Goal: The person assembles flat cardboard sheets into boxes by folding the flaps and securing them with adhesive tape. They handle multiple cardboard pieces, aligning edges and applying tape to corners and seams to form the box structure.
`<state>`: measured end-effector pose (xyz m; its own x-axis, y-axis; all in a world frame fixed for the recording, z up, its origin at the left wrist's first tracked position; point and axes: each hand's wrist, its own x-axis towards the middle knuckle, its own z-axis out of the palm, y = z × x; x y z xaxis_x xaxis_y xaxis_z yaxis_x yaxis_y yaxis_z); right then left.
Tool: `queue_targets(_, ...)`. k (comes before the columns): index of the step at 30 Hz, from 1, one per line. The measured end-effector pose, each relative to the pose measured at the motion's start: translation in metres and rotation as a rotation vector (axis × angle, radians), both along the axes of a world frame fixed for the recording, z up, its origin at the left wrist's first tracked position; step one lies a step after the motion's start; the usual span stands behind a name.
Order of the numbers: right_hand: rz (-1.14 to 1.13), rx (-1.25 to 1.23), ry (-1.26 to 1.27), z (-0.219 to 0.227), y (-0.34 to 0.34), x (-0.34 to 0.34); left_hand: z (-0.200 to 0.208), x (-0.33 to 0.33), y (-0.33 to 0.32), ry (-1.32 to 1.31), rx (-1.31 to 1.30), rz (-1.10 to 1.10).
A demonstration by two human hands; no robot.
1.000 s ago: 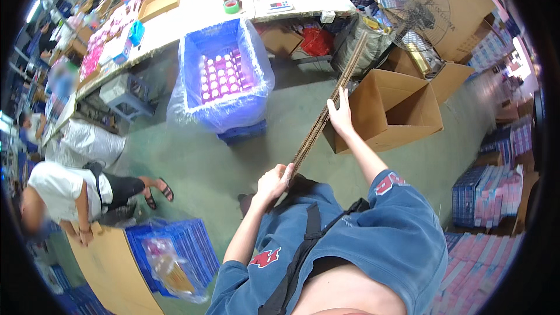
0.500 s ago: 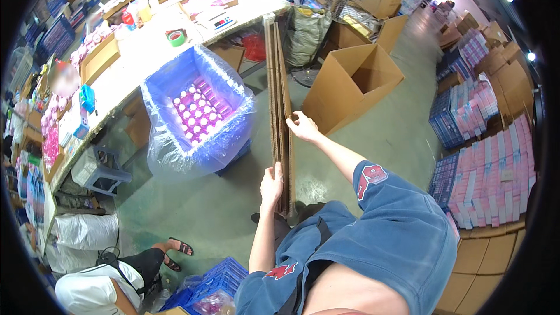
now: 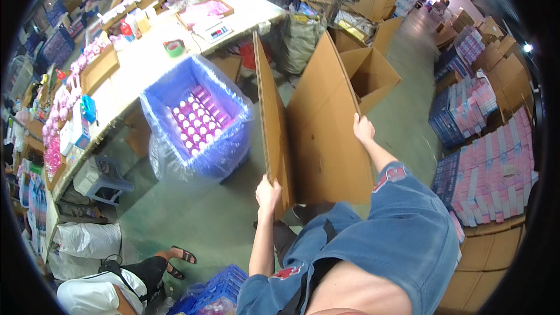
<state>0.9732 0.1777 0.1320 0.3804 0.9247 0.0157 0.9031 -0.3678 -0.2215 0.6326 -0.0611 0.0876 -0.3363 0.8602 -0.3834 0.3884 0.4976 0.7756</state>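
Note:
A large brown cardboard carton (image 3: pixel 324 128) stands upright in front of me, two tall panels spread apart in a V. The near edge of its left panel is in my left hand (image 3: pixel 268 195), with the fingers closed round it. My right hand (image 3: pixel 364 129) grips the edge of the right panel, fingers closed on it. Whether the panels join at the far, lower side is hard to tell. To the left stands a tub lined with a clear bluish plastic bag (image 3: pixel 169 76). Inside sit several rows of purple bottles (image 3: pixel 195 119) with white caps.
Behind the right panel stands another open carton (image 3: pixel 382 76). A long white worktable (image 3: pixel 140 61) runs along the left, bearing green tape (image 3: pixel 174 48) and trays. Stacked pink boxes (image 3: pixel 496 169) line the right. A co-worker in a white shirt (image 3: pixel 93 291) is at lower left, beside a blue crate (image 3: pixel 224 286).
The cardboard panels, pressed flat together before, now stand spread apart. My right hand has moved to the right with one panel; my left hand has shifted slightly left and down.

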Motion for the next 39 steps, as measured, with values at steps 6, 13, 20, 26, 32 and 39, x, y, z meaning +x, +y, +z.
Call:
queue_targets(6,0.06,0.216,0.055,-0.028,0.012,0.033,0.012,0.021,0.003,0.176,0.034,0.166)
queue_targets(13,0.265,0.321,0.131,0.01,0.147,0.109,0.016,0.077,0.01,0.265,0.097,0.164)
queue_targets(20,0.306,0.234,0.224,-0.01,0.2,0.198,0.024,0.138,0.032,0.409,-0.02,0.246)
queue_targets(26,0.446,0.499,0.097,-0.025,0.185,0.225,0.021,0.154,0.035,0.559,-0.036,0.213)
queue_targets(32,0.444,0.226,0.414,-0.022,0.187,0.202,0.018,0.166,0.037,0.558,-0.007,0.214)
queue_targets(39,0.355,0.246,0.512,-0.025,0.181,0.194,0.021,0.185,0.04,0.702,-0.003,0.141)
